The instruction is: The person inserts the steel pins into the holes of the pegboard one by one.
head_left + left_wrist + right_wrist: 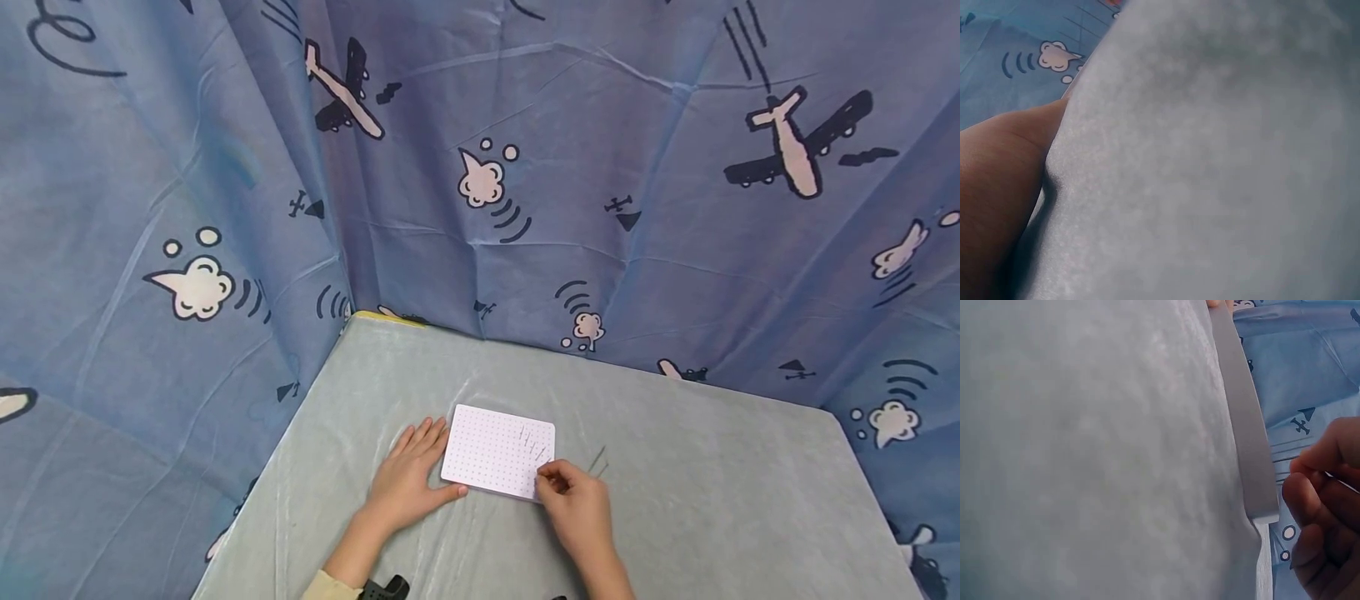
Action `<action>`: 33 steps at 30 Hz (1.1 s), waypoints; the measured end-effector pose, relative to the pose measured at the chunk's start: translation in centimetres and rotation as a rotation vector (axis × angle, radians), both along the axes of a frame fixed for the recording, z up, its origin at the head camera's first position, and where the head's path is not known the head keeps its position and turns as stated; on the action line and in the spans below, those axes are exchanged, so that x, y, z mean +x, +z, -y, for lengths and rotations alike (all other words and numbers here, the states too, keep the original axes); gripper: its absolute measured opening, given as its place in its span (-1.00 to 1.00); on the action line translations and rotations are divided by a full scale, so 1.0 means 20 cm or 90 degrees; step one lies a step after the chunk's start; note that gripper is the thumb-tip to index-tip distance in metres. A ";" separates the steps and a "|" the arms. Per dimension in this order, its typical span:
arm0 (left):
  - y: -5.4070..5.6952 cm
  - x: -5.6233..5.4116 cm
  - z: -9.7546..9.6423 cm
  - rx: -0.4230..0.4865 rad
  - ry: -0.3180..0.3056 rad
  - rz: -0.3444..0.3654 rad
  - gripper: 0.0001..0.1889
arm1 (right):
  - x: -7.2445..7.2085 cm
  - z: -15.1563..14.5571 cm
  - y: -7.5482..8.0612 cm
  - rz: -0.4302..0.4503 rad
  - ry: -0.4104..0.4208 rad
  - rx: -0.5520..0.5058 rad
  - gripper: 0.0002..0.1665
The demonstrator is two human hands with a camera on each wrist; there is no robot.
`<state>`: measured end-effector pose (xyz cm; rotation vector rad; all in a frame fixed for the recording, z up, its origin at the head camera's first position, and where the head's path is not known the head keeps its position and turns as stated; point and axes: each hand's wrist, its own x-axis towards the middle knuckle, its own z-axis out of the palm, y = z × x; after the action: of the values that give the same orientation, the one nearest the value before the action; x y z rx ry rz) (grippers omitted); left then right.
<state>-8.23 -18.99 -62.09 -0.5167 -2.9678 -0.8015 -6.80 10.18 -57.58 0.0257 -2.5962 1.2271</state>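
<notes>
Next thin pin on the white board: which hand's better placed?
Right, probably. The right hand is at the white board's lower right corner, seemingly pinching a thin pin, with loose pins close by. The left hand lies outstretched at the opposite side, likely better for steadying.

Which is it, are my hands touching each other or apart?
Apart. The head view shows it: left hand at one end of the dotted board, right hand at the other, the board's face showing between.

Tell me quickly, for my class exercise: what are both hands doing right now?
Left hand: open, fingers extended beside the white board.
Right hand: closed, seemingly pinching a thin pin.
</notes>
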 end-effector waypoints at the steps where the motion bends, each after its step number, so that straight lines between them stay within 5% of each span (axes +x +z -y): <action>1: 0.00 0.00 0.00 -0.001 0.000 0.002 0.14 | 0.00 0.00 0.00 -0.001 -0.002 0.008 -0.77; 21: -0.01 0.00 0.00 0.001 0.004 -0.005 0.13 | 0.01 -0.05 0.01 0.064 -0.007 -0.036 -0.85; 33: 0.01 0.01 -0.01 0.007 0.005 0.003 0.12 | -0.02 -0.21 0.02 0.115 -0.079 0.037 -0.99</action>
<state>-8.04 -18.73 -61.95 -0.5030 -2.9668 -0.8189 -7.28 14.38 -57.22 -0.2423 -2.7383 1.1589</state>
